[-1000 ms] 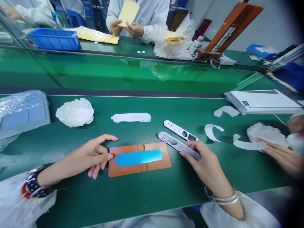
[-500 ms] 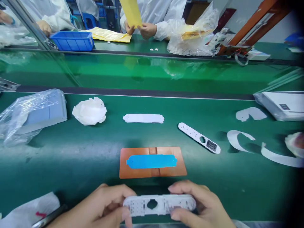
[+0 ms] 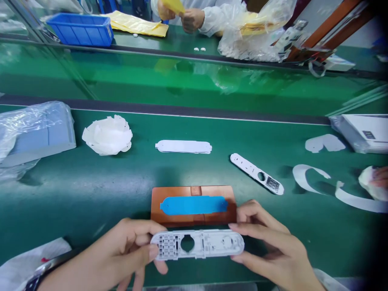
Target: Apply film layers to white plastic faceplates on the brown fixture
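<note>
A long white plastic housing (image 3: 197,244), with rounded ends, a round hole and a grid of small openings at its left, is held level before me. My left hand (image 3: 133,250) pinches its left end between thumb and fingers. At the right end, my right hand (image 3: 269,246) is closed with thumb below and fingers above. Just beyond lies a brown block (image 3: 178,220) bearing a blue strip (image 3: 194,205) with notched ends. A similar white housing with a dark panel (image 3: 257,173) rests at an angle to the right.
White strips (image 3: 183,146) lie stacked farther back. To the left are a crumpled white pile (image 3: 107,135) and a bagged grey-blue stack (image 3: 45,133). Curved white scraps (image 3: 306,178) and a white boxy stack (image 3: 363,129) are at right. Across the divider, a person's hands (image 3: 192,19) hold yellow material.
Both hands have raised the white housing away from me, closer to the brown block, and its inner side shows more clearly. The view has tilted down slightly. The person opposite has lowered the yellow sheet.
</note>
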{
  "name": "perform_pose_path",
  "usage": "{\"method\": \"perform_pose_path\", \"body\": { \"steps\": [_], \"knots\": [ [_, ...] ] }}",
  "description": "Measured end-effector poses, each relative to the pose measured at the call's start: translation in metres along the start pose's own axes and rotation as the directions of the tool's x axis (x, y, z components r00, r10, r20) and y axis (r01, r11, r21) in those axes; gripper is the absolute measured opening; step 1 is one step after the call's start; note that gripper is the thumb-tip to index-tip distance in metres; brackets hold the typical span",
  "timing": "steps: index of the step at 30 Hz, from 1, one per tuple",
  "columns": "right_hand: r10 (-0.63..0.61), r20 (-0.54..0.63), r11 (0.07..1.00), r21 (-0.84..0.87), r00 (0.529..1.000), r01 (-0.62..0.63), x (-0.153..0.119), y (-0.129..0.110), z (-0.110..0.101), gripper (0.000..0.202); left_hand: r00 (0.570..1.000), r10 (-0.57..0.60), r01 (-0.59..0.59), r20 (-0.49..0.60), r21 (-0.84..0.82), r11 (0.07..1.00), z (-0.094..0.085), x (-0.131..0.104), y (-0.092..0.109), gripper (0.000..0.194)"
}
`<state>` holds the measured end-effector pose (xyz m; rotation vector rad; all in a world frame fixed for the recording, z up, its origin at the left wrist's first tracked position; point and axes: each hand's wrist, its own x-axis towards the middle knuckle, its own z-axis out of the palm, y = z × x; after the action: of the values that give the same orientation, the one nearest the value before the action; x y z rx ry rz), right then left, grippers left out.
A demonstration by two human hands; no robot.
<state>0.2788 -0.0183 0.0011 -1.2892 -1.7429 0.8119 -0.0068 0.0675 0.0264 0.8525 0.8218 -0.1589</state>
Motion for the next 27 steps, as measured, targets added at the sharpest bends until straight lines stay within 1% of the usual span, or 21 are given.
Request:
{"method": "perform_pose_path", "body": {
  "steps": [3,5,7,9,12,14,18,22,27],
  "knots": [
    [0.022,-0.056,0.999,-0.046,0.998,-0.025,0.003,0.008,-0.009,0.035,0.995,0.061,-0.056,-0.073,0.064,0.996,-0.012,0.001,0.009,0.044],
    [0.065,-0.074,0.995,-0.071,0.995,-0.07,0.005,0.017,-0.017,0.037,0.981,0.109,-0.086,-0.162,0.141,0.986,-0.023,0.002,0.014,0.053],
    [0.103,-0.068,0.992,-0.07,0.992,-0.108,0.009,0.026,-0.023,0.036,0.962,0.151,-0.099,-0.229,0.222,0.97,-0.031,0.005,0.016,0.054],
    [0.12,-0.046,0.991,-0.055,0.992,-0.123,0.013,0.032,-0.025,0.035,0.961,0.162,-0.098,-0.224,0.272,0.957,-0.034,0.007,0.015,0.05],
    [0.121,-0.009,0.99,-0.078,0.993,-0.121,0.017,0.034,-0.021,0.036,0.98,0.12,-0.066,-0.158,0.311,0.948,-0.03,0.01,0.012,0.048],
    [0.12,0.005,0.988,-0.1,0.993,-0.118,0.019,0.034,-0.016,0.037,0.982,0.103,-0.046,-0.155,0.334,0.942,-0.026,0.012,0.012,0.049],
    [0.129,0.008,0.984,-0.128,0.992,-0.127,0.019,0.034,-0.01,0.036,0.968,0.132,-0.054,-0.211,0.338,0.94,-0.02,0.014,0.013,0.048],
    [0.146,0.0,0.978,-0.15,0.989,-0.145,0.018,0.036,-0.011,0.033,0.954,0.165,-0.06,-0.251,0.379,0.923,-0.018,0.019,0.011,0.041],
    [0.123,0.014,0.98,-0.16,0.992,-0.119,0.018,0.038,-0.012,0.037,0.923,0.226,-0.076,-0.312,0.428,0.901,-0.013,0.024,0.007,0.036]
  ]
}}
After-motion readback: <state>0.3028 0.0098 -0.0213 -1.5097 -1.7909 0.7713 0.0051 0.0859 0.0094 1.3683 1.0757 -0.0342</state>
